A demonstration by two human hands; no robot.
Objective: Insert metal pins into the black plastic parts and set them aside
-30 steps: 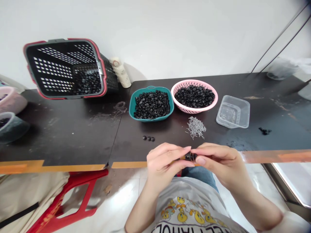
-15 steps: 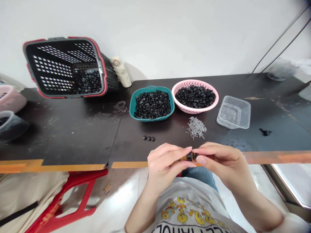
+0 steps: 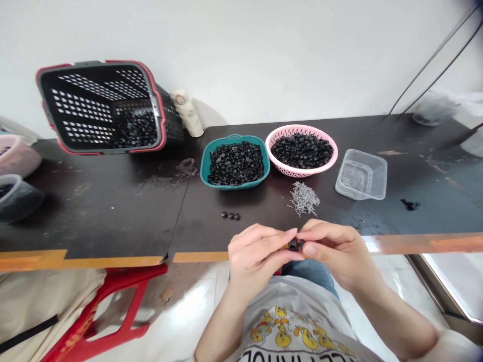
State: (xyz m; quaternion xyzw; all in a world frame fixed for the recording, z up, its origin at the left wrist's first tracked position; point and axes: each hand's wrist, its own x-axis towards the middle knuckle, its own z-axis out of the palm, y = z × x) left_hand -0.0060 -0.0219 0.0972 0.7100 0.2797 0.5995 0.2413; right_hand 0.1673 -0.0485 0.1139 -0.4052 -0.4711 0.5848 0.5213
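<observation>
Both hands are raised over the table's front edge, pinching a small black plastic part (image 3: pixel 296 245) between their fingertips. My left hand (image 3: pixel 256 260) holds it from the left with thumb and forefinger. My right hand (image 3: pixel 334 251) grips it from the right. The fingers hide most of the part. Ahead on the dark table lie a loose pile of short metal nails (image 3: pixel 304 199) and several small black pieces (image 3: pixel 231 215). Behind them stand a teal basket (image 3: pixel 235 184) and a pink perforated basket (image 3: pixel 302 172), both heaped with black plastic parts.
A clear plastic tray (image 3: pixel 361 174) sits right of the baskets. A tipped black mesh crate with a red rim (image 3: pixel 160 115) stands at the back left, near a pale bottle (image 3: pixel 187 113). Tubs of black parts (image 3: pixel 15 198) sit at the left edge. A red stool (image 3: pixel 113 301) stands below.
My hands have drawn slightly closer together around the black part, and it has shifted a little in my fingertips. The baskets and the nails stay where they were.
</observation>
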